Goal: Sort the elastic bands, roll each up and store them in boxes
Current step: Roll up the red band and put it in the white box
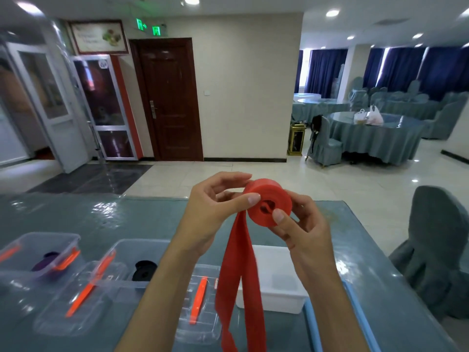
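The red elastic band (269, 205) is what you have in hand, held up in the air above the near edge of the table (142, 217), between you and the boxes. Most of it is already wound into a thick coil; 2 loose strands hang straight down from the coil's left side and run out of view at the bottom.

Your left hand (215, 212) pinches the coil's left rim, thumb on the face nearest you and the other fingers curled behind and over the top. Your right hand (302, 229) grips the coil from the right, thumb pressed beside the centre hole, fingers wrapped round the back. Both hands are closed on the band.

You are mid-roll, I judge, with a fair length still to wind. The next move calls for turning the coil to take up the hanging strands, keeping them flat and together so the roll stays tight.

Below on the table, 1 clear box (38, 252) at the left holds a purple band (47, 260), and the next clear box (142, 252) holds a black band (144, 270). Loose lids with orange clips (86, 290) lie nearer you. A white box (276, 283) sits behind the hanging strands; its contents cannot be made out. Which box takes the red roll is not evident.
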Tool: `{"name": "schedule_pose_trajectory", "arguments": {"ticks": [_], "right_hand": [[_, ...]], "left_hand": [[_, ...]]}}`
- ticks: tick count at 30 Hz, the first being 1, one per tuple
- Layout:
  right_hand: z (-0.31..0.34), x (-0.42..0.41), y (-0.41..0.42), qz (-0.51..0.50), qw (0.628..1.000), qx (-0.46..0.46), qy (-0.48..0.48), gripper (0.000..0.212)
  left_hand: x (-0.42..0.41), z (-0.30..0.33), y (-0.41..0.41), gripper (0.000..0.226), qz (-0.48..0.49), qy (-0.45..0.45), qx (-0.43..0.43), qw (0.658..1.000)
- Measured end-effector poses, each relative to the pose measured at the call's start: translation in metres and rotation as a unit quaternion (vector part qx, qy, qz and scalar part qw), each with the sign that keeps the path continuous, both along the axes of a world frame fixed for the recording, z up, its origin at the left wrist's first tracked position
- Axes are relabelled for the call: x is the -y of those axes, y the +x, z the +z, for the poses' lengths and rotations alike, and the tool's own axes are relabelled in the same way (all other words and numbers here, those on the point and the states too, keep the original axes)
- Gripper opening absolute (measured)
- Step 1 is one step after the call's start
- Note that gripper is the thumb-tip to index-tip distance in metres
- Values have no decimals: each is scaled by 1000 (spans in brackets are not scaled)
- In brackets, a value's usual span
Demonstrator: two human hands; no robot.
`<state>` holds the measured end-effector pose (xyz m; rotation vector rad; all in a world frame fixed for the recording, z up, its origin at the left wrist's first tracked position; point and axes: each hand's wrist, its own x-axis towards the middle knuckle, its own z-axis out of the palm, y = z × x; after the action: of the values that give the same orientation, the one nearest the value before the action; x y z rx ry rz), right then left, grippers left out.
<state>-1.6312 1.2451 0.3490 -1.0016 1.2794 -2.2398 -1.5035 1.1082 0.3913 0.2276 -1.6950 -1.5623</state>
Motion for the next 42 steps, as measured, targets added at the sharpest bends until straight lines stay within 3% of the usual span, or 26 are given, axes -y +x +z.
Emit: {"name": "schedule_pose_trajectory", "arguments": {"ticks": [3,6,9,16,21,24,30,38,42], "right_hand": [[-3,-5,-6,20,998,-38,41,55],[-6,-7,-8,19,996,-74,54,68],[-7,-6,-5,-33,995,-94,12,53],[-30,6,8,-60,998,11,-13,45],[-33,6,5,-26,999,-17,36,39],[-35,8,5,-24,994,-77,74,43],[-33,3,3,-59,993,-73,65,64],[-27,-3,8,3,997,2,73,31],[-20,-11,5,-23,997,-25,75,23]], "left_hand": [[-2,-4,-1,47,19,-10,16,1000],[-8,-14,-6,47,70,24,22,997],[-13,-25,-7,44,87,61,7,994],[-17,-34,1,34,16,110,10,994],[-11,-32,2,36,22,97,10,995],[-12,-33,0,35,18,87,16,996],[-12,-38,6,33,24,38,28,999],[-8,-35,17,41,31,11,50,998],[-11,-37,16,46,43,16,57,997]]}}
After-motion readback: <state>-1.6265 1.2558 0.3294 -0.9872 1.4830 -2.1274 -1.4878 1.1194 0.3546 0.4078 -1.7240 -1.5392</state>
